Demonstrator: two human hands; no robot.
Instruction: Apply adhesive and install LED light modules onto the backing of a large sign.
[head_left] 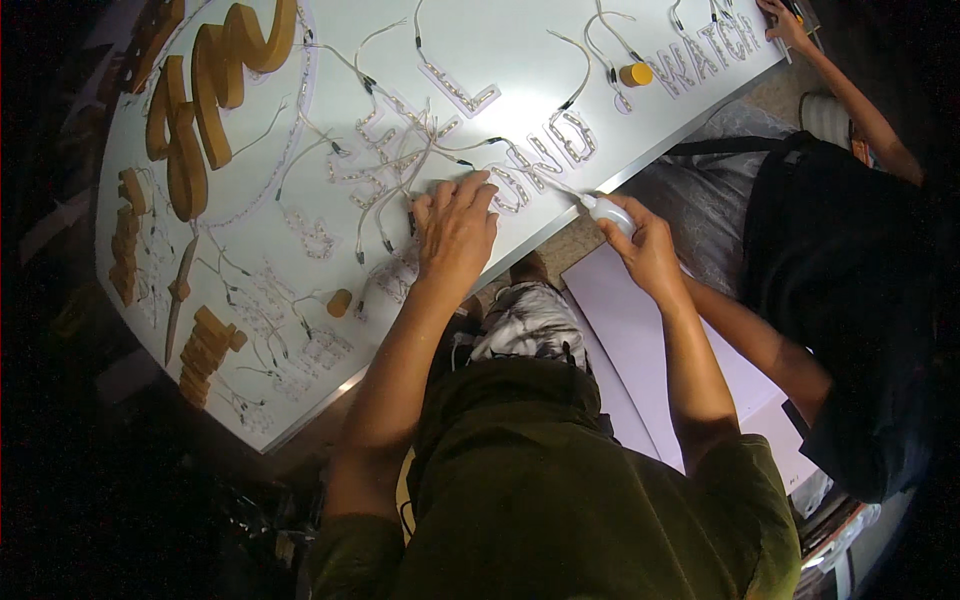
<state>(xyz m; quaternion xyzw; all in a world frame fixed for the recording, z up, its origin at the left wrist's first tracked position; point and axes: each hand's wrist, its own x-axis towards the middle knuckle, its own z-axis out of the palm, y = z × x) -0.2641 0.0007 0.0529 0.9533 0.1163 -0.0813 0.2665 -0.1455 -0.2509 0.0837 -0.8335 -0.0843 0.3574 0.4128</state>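
Observation:
My left hand (455, 225) lies palm down on the white sign panel (510, 55), its fingertips pressing on small white light modules (505, 190) and their thin wires near the panel's front edge. My right hand (640, 245) grips a white glue bottle (607, 212), its thin nozzle pointing left onto the panel close to my left fingertips. Strings of light modules (455, 90) joined by white wires trace letter shapes across the panel.
Big gold-sided letters (215, 85) stand at the panel's far left; smaller wooden blocks (205, 350) lie near its left edge. A yellow cap (635, 73) and a round brown cap (339, 302) sit on the panel. Another person in black (850, 270) works at the right, a hand (785, 22) on the panel.

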